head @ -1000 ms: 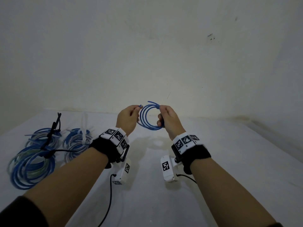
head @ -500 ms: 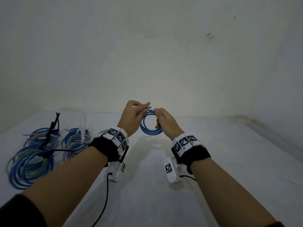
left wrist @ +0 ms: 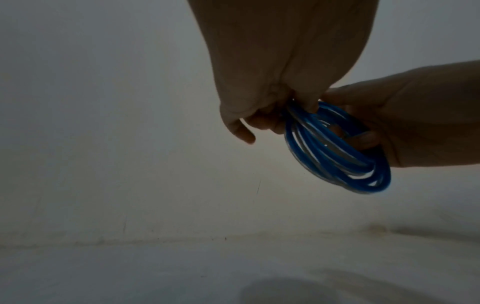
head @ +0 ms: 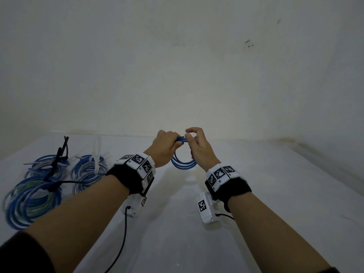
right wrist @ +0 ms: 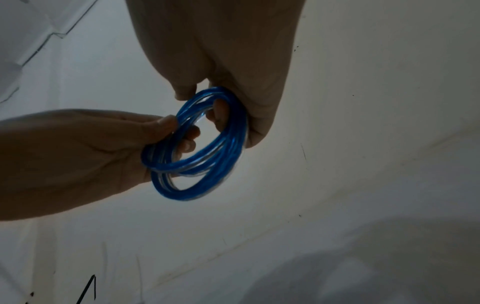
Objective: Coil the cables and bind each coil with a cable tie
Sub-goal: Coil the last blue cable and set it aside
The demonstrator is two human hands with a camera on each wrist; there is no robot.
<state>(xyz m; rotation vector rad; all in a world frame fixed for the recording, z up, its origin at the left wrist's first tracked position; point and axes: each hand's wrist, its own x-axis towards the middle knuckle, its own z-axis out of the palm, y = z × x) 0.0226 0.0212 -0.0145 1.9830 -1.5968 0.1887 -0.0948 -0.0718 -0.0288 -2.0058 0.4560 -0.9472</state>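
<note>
Both hands now grip the small blue coil [head: 184, 163], raised above the surface [head: 256, 194]: the left hand [head: 164, 148] has closed over its top beside the right hand [head: 199, 148], tucking in the loose end, so the coil seems ready for a tie.

The scene is dimly lit — a pale glow is seen on the wall [head: 194, 123] behind; wrist views are underexposed, edges bowed, soft shadows cast on the counter [head: 256, 194].

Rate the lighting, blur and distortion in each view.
Head view: dim, wide-angle bending, blue coil sharp. Left wrist view: left hand dark against the pale wall, coil's lower edge smeared. Right wrist view: right hand backlit, shadow on the table.
</note>
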